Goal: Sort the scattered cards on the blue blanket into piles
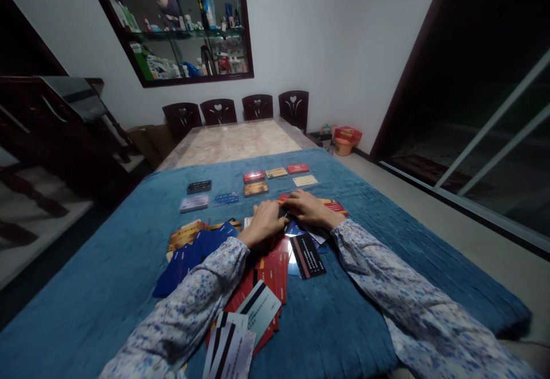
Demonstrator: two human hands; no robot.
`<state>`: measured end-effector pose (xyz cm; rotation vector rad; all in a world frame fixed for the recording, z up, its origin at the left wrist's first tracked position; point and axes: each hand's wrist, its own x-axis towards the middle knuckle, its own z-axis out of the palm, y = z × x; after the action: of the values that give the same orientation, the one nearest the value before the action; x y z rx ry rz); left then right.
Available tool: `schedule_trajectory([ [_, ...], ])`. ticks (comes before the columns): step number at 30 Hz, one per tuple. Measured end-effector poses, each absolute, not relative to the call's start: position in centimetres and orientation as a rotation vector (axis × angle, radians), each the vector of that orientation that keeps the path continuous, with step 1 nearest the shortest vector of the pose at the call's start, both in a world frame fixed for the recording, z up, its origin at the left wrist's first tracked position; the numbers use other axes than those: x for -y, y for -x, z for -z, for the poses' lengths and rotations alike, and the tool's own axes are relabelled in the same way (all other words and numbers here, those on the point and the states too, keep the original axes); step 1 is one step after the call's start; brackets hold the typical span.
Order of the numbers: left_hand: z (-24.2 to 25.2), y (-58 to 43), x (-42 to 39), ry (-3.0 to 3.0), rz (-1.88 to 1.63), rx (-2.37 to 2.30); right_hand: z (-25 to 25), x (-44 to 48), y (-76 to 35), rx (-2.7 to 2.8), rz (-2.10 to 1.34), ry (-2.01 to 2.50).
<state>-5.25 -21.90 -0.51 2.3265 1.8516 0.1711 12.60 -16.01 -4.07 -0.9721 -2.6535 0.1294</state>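
My left hand [267,221] and my right hand [307,207] meet over a loose heap of cards, fingers curled inward. A dark card [282,213] shows in part between them, pinched by both; the fingertips hide most of it. Just below lies a black card [307,256] with a reddish stripe. Red cards [271,270] fan out under my left wrist, with silver-grey cards [234,349] on top, nearest me. Blue cards [189,261] spread left of my left forearm, partly over golden cards [184,236]. Red and yellow cards [337,206] stick out beyond my right wrist.
Small card stacks stand farther out, among them a black stack [199,186], a lilac stack [195,203], a blue stack [226,198], a gold stack [255,189] and a red stack [253,177]. A blue cloth [129,236] covers the table's near part. Chairs [218,111] line the far end.
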Motion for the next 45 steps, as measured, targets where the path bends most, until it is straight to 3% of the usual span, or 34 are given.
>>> schedule_trajectory([
  [18, 1.5, 6.9, 19.6, -2.101, -0.378, -1.901, 3.8, 16.3, -12.5, 2.642, -0.085, 1.057],
  [36, 2.9, 8.4, 17.6, -1.775, -0.807, -1.865, 1.3, 18.3, -10.9, 2.61, 0.059, 1.376],
  [45, 2.4, 8.1, 17.5, -1.683, -0.783, -1.899, 0.3, 19.5, -9.0, 2.613, 0.003, 1.533],
])
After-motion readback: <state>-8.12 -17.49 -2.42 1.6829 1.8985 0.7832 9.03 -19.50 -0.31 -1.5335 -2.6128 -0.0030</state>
